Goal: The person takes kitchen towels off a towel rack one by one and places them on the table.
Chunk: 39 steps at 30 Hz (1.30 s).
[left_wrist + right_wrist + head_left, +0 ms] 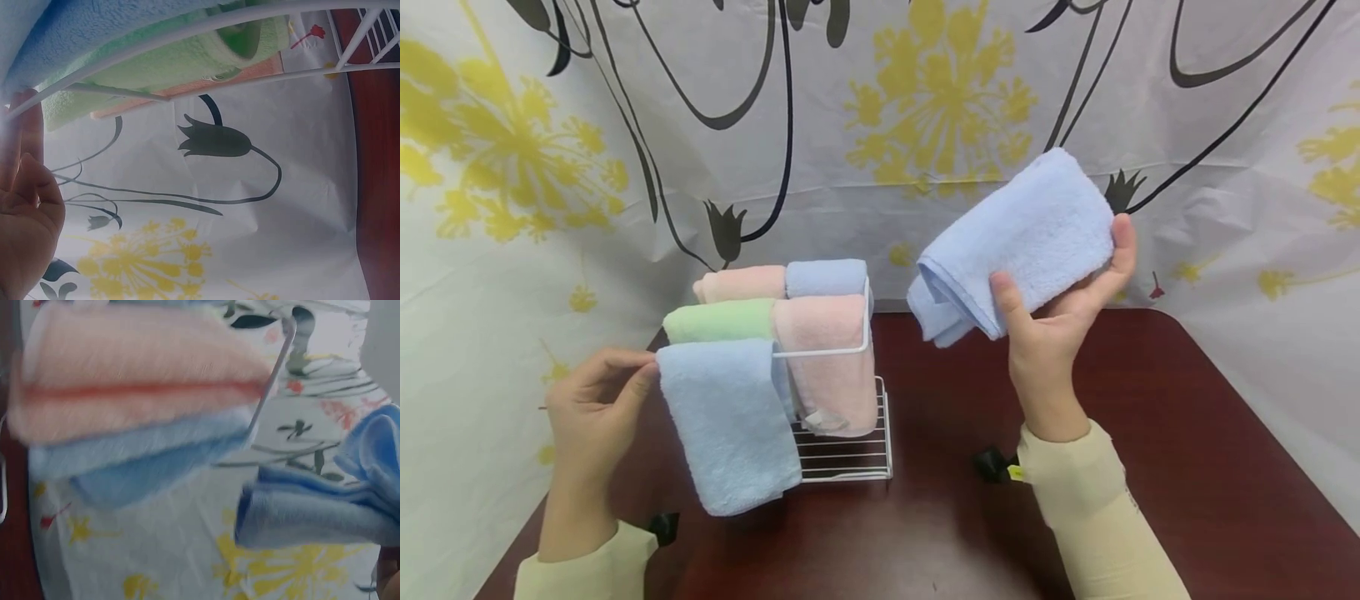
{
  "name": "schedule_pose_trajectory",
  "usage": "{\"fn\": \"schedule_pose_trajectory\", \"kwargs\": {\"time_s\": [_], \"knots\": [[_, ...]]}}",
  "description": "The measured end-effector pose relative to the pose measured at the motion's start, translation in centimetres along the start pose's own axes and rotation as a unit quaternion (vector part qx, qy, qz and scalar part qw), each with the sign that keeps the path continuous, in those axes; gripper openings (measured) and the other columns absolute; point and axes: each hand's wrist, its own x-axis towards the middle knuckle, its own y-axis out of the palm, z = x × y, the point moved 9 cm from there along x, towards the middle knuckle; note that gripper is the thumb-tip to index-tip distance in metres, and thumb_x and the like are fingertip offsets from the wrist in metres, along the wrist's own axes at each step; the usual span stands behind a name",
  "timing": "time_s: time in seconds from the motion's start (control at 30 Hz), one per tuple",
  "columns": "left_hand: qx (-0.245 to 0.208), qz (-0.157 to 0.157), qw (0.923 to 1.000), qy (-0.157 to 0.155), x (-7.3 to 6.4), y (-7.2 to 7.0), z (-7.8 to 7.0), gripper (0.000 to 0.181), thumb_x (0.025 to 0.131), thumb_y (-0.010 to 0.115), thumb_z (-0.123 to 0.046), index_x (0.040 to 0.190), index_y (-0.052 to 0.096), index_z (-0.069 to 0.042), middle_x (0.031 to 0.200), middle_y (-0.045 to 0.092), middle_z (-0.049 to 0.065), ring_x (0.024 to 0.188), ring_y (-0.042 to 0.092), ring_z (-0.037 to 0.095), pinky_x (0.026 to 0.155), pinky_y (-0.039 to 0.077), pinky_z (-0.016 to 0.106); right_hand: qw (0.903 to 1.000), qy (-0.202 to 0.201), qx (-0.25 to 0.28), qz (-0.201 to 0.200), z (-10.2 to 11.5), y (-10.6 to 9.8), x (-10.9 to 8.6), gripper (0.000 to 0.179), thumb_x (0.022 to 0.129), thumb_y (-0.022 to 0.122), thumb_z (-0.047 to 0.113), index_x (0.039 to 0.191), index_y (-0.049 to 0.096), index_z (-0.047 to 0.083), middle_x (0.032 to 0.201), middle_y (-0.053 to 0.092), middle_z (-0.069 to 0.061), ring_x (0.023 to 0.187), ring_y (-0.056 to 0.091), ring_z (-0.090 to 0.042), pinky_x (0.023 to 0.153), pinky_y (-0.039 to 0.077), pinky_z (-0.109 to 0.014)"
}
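Note:
My right hand (1060,333) grips a folded light-blue towel (1022,233) with the thumb on its near face, raised to the right of a white wire rack (887,429). In the right wrist view that towel (312,515) shows its folded layers and a loose loop. My left hand (598,408) pinches the rack's front left corner, right at the edge of a blue towel (730,425) draped over the front bar. In the left wrist view the fingers (31,128) meet the white rod (187,34) beside the blue cloth.
Behind the draped towel hang a green towel (718,321) and a pink towel (827,358). Farther back are another pink towel (741,283) and a blue one (826,277). The rack stands on a dark red-brown table (940,533), with a flower-printed cloth (820,225) around it.

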Motion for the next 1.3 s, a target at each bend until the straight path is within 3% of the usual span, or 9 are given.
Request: {"fn": "schedule_pose_trajectory", "kwargs": {"time_s": [0.13, 0.27, 0.47, 0.63, 0.87, 1.1, 1.3], "knots": [[0.000, 0.001, 1.0000, -0.002, 0.0, 0.0, 0.0, 0.004, 0.084, 0.064, 0.019, 0.088, 0.065, 0.020, 0.090, 0.075, -0.007, 0.080, 0.068, 0.004, 0.076, 0.055, 0.009, 0.9964, 0.020, -0.070, 0.042, -1.6, -1.7, 0.0, 0.105, 0.069, 0.077, -0.008, 0.150, 0.012, 0.005, 0.150, 0.034, -0.013, 0.131, 0.040, -0.031, 0.105, 0.042, -0.034], [-0.004, 0.001, 1.0000, -0.002, 0.0, 0.0, 0.0, 0.004, 0.084, 0.064, 0.019, 0.088, 0.065, 0.020, 0.090, 0.075, -0.007, 0.080, 0.068, 0.004, 0.076, 0.055, 0.010, 0.9848, 0.047, -0.146, 0.082, -3.5, -3.3, -0.3, 0.109, 0.068, 0.082, -0.004, 0.152, 0.012, 0.006, 0.154, 0.027, -0.008, 0.136, 0.034, -0.024, 0.114, 0.031, -0.031], [-0.022, 0.001, 0.9998, 0.000, 0.1, 0.1, 0.0, 0.004, 0.083, 0.062, 0.023, 0.087, 0.064, 0.021, 0.089, 0.075, -0.004, 0.080, 0.068, 0.006, 0.075, 0.055, 0.011, 0.9652, 0.091, -0.193, 0.151, -5.7, -3.9, -1.0, 0.108, 0.069, 0.077, -0.012, 0.153, 0.014, 0.012, 0.148, 0.033, -0.006, 0.132, 0.036, -0.021, 0.110, 0.033, -0.027], [-0.035, -0.002, 0.9994, 0.003, 0.1, 0.1, 0.1, 0.004, 0.083, 0.063, 0.022, 0.087, 0.065, 0.021, 0.089, 0.076, -0.003, 0.080, 0.069, 0.006, 0.076, 0.055, 0.011, 0.9432, 0.152, -0.211, 0.207, -7.7, -4.3, -1.7, 0.103, 0.073, 0.073, -0.015, 0.154, 0.016, 0.018, 0.146, 0.032, -0.002, 0.127, 0.038, -0.019, 0.102, 0.039, -0.023], [-0.061, -0.011, 0.9981, 0.010, 0.1, 0.1, 0.1, 0.006, 0.083, 0.063, 0.022, 0.086, 0.067, 0.019, 0.088, 0.076, -0.001, 0.079, 0.069, 0.006, 0.074, 0.055, 0.011, 0.9057, 0.245, -0.220, 0.267, -11.0, -5.3, -2.9, 0.100, 0.079, 0.070, -0.012, 0.154, 0.015, 0.026, 0.145, 0.031, -0.005, 0.123, 0.039, -0.019, 0.096, 0.044, -0.019], [-0.090, -0.013, 0.9958, 0.014, 0.1, 0.0, 0.1, 0.004, 0.083, 0.063, 0.021, 0.086, 0.066, 0.021, 0.089, 0.076, 0.001, 0.080, 0.070, 0.008, 0.075, 0.056, 0.013, 0.8861, 0.291, -0.214, 0.291, -13.2, -5.9, -3.6, 0.097, 0.082, 0.071, -0.007, 0.154, 0.014, 0.026, 0.148, 0.027, -0.008, 0.123, 0.039, -0.022, 0.092, 0.047, -0.020], [-0.093, -0.013, 0.9955, 0.010, 0.0, 0.1, 0.3, 0.005, 0.083, 0.062, 0.022, 0.086, 0.066, 0.021, 0.089, 0.076, 0.002, 0.081, 0.071, 0.008, 0.075, 0.056, 0.013, 0.8695, 0.347, -0.194, 0.293, -15.3, -6.6, -4.2, 0.091, 0.087, 0.068, -0.005, 0.153, 0.014, 0.028, 0.143, 0.032, -0.013, 0.117, 0.049, -0.023, 0.085, 0.055, -0.021]]}}
